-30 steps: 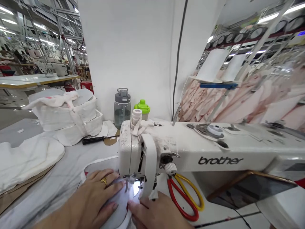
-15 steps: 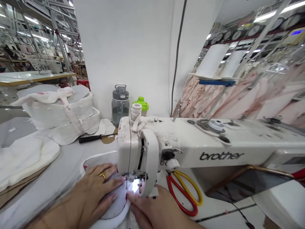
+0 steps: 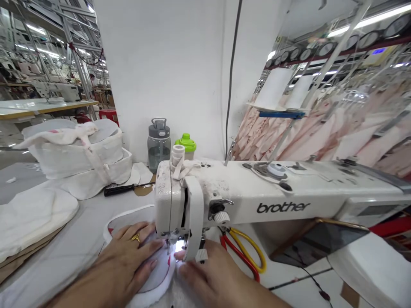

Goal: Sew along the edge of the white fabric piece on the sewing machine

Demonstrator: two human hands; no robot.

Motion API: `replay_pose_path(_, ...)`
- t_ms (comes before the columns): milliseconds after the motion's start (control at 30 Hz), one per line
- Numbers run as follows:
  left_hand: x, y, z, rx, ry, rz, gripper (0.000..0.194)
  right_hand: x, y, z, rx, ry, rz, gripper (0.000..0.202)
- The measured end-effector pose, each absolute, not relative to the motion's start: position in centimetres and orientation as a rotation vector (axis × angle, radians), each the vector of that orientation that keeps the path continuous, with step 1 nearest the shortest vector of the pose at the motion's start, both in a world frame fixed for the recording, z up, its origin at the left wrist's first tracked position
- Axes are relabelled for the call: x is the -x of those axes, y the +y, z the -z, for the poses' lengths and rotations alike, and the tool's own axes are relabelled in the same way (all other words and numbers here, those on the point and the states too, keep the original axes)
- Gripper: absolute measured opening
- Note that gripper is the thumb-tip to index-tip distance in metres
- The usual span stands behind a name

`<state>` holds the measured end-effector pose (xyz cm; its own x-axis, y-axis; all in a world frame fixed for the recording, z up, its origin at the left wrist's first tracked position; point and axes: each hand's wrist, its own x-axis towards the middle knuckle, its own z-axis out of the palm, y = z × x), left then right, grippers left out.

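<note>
A white padded fabric piece (image 3: 156, 273), with a grey-white inner panel and small red marks, lies under the needle of a white sewing machine (image 3: 237, 192). My left hand (image 3: 135, 252), with a gold ring, rests flat on the panel left of the needle, fingers apart. My right hand (image 3: 208, 267) is at the right of the needle. Its fingertips are by the fabric's edge, stretched toward it; whether they touch it is unclear. The machine head and a white hanging strip (image 3: 194, 218) hide part of that hand. A lit spot shows beside the needle.
Red-and-yellow-handled scissors (image 3: 245, 252) lie right of my right hand. A black screwdriver (image 3: 120, 189), bundled white pieces (image 3: 77, 152) and stacked fabric (image 3: 35, 218) lie left. A grey bottle (image 3: 159, 145) and a green-lidded cup (image 3: 186, 145) stand behind the machine.
My right hand's fingertips have drawn back slightly rightward from the fabric's edge. My left hand stays flat on the panel. The whole view has shifted a little.
</note>
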<state>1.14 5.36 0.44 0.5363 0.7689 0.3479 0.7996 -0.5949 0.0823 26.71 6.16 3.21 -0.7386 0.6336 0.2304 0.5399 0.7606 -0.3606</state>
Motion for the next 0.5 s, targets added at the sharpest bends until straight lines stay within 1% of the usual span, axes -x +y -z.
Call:
replay_pose_path(33, -1.1, 5.4, -0.3, 2.677, -1.361, 0.554, 0.031, -26.7, 6.0, -3.1, 0.896, -2.679, -0.36, 0.024)
replay_pose_path(200, -0.9, 5.9, -1.5, 2.96, -1.177, 0.598, 0.036, -26.2, 5.5, -1.8, 1.066, -2.923, -0.176, 0.034)
replay_pose_path(267, -0.7, 6.1, -2.7, 3.073, -1.118, 0.525, 0.041, -26.0, 5.4, -1.4, 1.078, -2.924, -0.123, 0.039)
replay_pose_path(367, -0.6, 6.2, -4.2, 3.107, -1.15, 0.4, 0.039, -25.9, 5.6, -1.0, 1.068, -2.886, -0.036, 0.045)
replay_pose_path(500, -0.6, 6.4, -3.9, 3.109, -1.187, 0.356, 0.041, -25.8, 5.8, -1.4, 1.064, -2.872, -0.005, 0.044)
